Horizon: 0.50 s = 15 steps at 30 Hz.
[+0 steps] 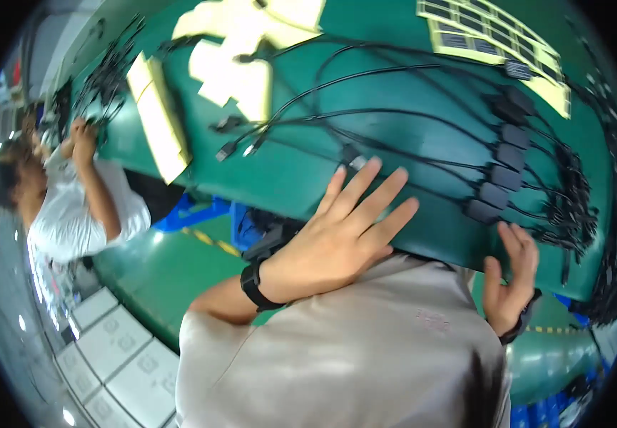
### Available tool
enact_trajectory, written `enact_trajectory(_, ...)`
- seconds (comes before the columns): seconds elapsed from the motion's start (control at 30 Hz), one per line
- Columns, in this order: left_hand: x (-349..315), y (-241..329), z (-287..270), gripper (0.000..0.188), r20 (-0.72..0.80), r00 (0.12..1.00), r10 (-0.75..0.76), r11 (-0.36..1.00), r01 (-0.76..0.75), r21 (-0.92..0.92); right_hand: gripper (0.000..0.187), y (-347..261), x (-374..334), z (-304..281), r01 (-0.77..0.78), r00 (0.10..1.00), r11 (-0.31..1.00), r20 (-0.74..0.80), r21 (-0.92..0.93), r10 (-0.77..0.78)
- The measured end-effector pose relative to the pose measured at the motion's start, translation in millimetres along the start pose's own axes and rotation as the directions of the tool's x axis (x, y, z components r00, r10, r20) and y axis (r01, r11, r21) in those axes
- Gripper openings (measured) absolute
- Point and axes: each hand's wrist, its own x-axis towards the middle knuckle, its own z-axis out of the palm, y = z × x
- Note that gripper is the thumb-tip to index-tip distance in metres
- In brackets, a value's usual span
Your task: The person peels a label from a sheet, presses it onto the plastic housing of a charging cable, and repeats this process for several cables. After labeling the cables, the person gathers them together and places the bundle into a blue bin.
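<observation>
My left hand [337, 239] lies with fingers spread at the near edge of the green table [294, 171], a black band on its wrist. Just beyond its fingertips is a black cable connector [352, 155]; I cannot tell whether they touch it. My right hand [514, 274] is open, thumb apart from the fingers, close to the nearest of several small black boxes [482, 211] with cables. Those boxes sit in a row running away from me. Their long black cables [394, 114] stretch left across the table, ending in plugs [227, 150].
Coiled black cables [572, 207] lie right of the boxes. A yellow sheet of dark labels [479, 36] is at the far right. Yellow papers [244, 78] and a folded yellow strip [158, 118] lie left. A co-worker [80, 207] handles cables at the left end. White cartons [123, 349] stand below.
</observation>
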Motion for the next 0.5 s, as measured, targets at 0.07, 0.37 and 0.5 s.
enact_trajectory(0.07,5,-6,31,0.056,-0.185,0.976,0.117,0.982,-0.086,0.168,0.034,-7,11,3,-0.076,0.986,0.997,0.144,-0.027,0.079)
enact_trajectory(0.37,45,10,50,0.053,-0.17,0.958,0.232,0.958,-0.194,0.212,0.009,-7,22,13,-0.246,0.867,0.558,-0.078,0.793,0.493)
enact_trajectory(0.5,45,11,26,0.053,-0.039,0.984,0.176,0.973,-0.168,0.157,0.007,-5,19,10,-0.32,0.801,0.414,0.01,0.852,0.598)
